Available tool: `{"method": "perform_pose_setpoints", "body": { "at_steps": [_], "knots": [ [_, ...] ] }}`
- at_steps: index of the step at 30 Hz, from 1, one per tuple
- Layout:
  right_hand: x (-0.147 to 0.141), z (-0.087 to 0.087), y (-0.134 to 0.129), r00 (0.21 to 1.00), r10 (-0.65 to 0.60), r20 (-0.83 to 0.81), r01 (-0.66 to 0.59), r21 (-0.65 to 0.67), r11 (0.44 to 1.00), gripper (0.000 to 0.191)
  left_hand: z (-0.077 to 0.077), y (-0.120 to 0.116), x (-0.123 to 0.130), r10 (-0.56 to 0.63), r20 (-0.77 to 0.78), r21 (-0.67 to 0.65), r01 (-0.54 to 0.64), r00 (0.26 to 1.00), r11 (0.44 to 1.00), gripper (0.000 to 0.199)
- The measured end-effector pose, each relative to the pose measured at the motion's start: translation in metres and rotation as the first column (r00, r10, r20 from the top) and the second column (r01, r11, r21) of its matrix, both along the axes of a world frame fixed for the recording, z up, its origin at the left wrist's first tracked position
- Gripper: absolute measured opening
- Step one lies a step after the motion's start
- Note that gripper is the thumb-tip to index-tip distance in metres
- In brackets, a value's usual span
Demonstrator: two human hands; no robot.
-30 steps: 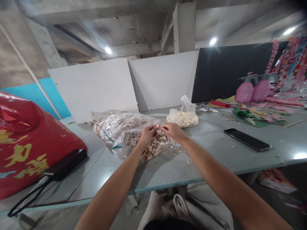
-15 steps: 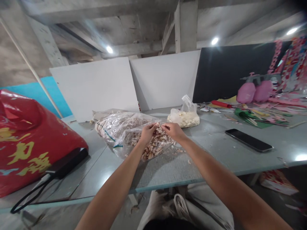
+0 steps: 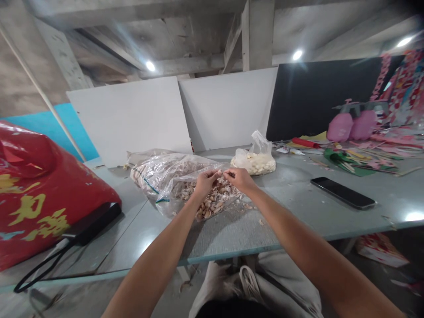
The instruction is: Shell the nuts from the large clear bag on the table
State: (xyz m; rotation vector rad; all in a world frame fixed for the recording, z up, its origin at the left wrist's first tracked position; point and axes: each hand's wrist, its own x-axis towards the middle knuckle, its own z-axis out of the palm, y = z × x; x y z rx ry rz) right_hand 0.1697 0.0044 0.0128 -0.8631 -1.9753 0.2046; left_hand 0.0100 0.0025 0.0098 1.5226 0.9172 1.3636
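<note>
Pinched between the thumb and fingers of my left hand (image 3: 205,182) is a small pale garlic clove (image 3: 219,172). My right hand (image 3: 242,179) is just to its right, fingertips closed in a pinch beside the clove; what they hold is too small to make out. Both hands hover over the mouth of a large clear plastic bag (image 3: 162,172) lying on its side. Unpeeled garlic cloves (image 3: 208,207) and loose papery skins spill out of it beneath my hands. Behind my right hand stands a smaller clear bag of peeled, cream-coloured cloves (image 3: 256,164).
The grey table (image 3: 291,190) carries a black phone (image 3: 342,192) on the right. A red bag (image 3: 49,194) and a black strapped object (image 3: 99,224) sit at left. Pink spray bottles (image 3: 340,127) and paper scraps (image 3: 371,161) lie far right. White boards (image 3: 132,119) lean behind.
My two hands stay close together over the bag, with only small finger movements around the clove. The view has shifted very slightly; the bags and phone have not moved.
</note>
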Motion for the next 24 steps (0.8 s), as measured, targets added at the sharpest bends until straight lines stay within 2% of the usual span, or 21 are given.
{"method": "perform_pose_setpoints", "body": {
  "at_steps": [10,24],
  "knots": [
    [-0.0035,0.0013,-0.0062,0.996,-0.068,0.065,0.063,0.079,0.995,0.018,-0.0031,0.0035,-0.0019,-0.035,-0.022,0.012,0.036,0.999,0.999,0.044],
    [-0.0006,-0.0006,0.0000,0.983,-0.159,-0.093,0.165,0.057,0.985,0.012,-0.0083,0.0085,-0.0019,-0.118,-0.048,0.037,0.120,0.992,0.992,0.046]
  ]
}}
